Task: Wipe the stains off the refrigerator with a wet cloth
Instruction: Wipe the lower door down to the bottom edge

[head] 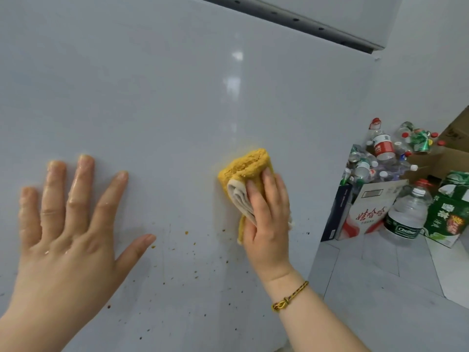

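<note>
The white refrigerator door [157,102] fills most of the view. Small brown and orange stains [186,232] speckle its lower part, between and below my hands. My right hand [269,219] holds a folded yellow and grey cloth [245,168] and presses it against the door; the cloth's yellow end sticks out above my fingers. My left hand [68,219] lies flat on the door to the left, fingers spread and wet, holding nothing.
Right of the fridge, on the tiled floor [380,270], stands a cardboard box [368,212] full of empty plastic bottles, a large water bottle [406,214], a green carton [449,214] and a brown box [454,138]. A dark gap [295,20] separates the upper door.
</note>
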